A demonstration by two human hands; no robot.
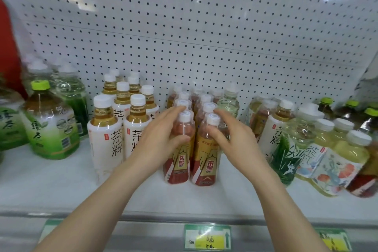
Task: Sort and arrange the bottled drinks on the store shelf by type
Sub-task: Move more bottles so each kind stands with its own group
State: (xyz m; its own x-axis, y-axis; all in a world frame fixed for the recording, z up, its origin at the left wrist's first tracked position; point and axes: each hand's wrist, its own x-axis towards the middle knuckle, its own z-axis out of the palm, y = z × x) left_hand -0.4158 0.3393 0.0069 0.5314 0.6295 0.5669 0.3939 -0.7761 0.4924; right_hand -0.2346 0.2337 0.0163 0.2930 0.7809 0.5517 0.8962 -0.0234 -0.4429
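Observation:
Two rows of red-and-gold labelled bottles with white caps stand mid-shelf. My left hand (pixel 161 135) wraps the upper part of the front left red-and-gold bottle (pixel 180 161). My right hand (pixel 229 131) grips the neck of the front right red-and-gold bottle (pixel 206 163). To the left, a group of white-labelled tea bottles (pixel 106 135) with amber liquid stands upright. A clear pale bottle (pixel 229 102) stands just behind my right hand.
Green-labelled tea bottles (pixel 51 129) stand at far left. At right is a mixed cluster: a green bamboo-label bottle (pixel 290 149), floral-label pale bottles (pixel 335 161), dark green-capped bottles (pixel 351 110). The white shelf (pixel 61 186) has a pegboard back (pixel 184 37) and a price tag (pixel 207 236) on its front rail.

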